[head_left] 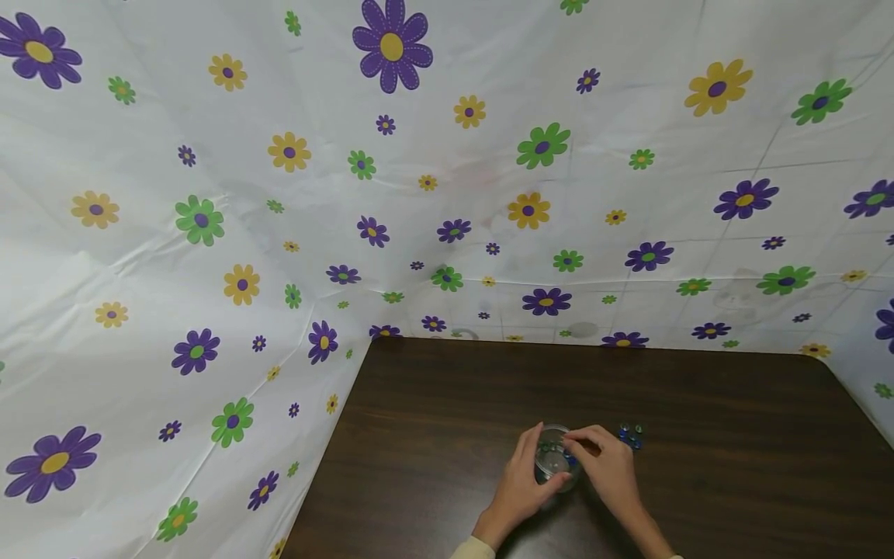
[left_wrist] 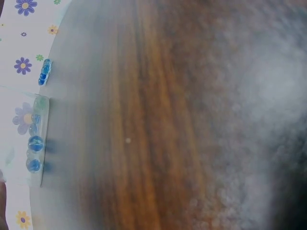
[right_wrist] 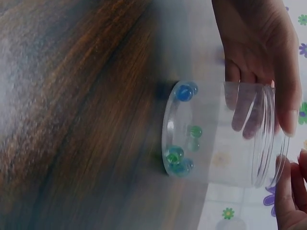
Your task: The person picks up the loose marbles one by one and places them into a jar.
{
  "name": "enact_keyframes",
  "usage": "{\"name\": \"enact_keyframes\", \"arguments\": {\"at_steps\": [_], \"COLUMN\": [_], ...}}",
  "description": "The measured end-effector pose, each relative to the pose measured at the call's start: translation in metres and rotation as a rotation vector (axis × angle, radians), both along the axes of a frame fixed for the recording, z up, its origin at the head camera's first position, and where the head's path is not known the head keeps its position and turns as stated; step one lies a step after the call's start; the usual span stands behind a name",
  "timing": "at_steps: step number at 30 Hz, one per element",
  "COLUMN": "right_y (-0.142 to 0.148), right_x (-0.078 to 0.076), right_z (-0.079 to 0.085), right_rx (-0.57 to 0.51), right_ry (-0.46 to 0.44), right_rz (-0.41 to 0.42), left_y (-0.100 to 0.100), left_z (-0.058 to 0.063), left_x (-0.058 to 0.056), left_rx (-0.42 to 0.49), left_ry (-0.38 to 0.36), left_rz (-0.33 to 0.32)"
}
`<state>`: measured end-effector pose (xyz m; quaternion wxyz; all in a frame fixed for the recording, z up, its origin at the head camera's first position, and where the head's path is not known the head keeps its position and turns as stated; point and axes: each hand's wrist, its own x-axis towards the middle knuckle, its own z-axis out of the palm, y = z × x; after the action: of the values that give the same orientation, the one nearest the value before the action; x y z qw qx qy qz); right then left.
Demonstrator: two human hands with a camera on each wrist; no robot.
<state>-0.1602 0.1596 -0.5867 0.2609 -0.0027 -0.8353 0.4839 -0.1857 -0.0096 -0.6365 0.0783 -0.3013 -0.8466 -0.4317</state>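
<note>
Though several marbles [right_wrist: 184, 92] already sit in the clear jar [right_wrist: 211, 160] on the worktop [head_left: 433, 419], approx. 5 loose marbles [head_left: 635, 443] remain outside, nearby. L hand [head_left: 518, 481] grips the jar; R hand [head_left: 613, 466] has fingers bent at the rim, can't tell if holding anything.

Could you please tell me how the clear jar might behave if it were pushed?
The clear jar would likely slide rather than roll, standing upright on its flat base. It seems stiff: its wall looks undented in the left hand. The marbles inside would probably roll, being round.
</note>
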Motion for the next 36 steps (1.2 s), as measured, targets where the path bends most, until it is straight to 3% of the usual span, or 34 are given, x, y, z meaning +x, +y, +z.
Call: {"name": "enact_keyframes", "arguments": {"at_steps": [17, 36], "right_y": [0.037, 0.085], "right_x": [-0.002, -0.007], "right_z": [0.004, -0.013], "right_rx": [-0.010, 0.032], "right_ry": [-0.073, -0.170], "right_rz": [-0.174, -0.323], "left_y": [-0.001, 0.000], "left_z": [-0.002, -0.001], "left_x": [0.000, 0.001], "left_rx": [0.000, 0.000], "left_ry": [0.019, 0.006], "left_rz": [0.011, 0.024]}}
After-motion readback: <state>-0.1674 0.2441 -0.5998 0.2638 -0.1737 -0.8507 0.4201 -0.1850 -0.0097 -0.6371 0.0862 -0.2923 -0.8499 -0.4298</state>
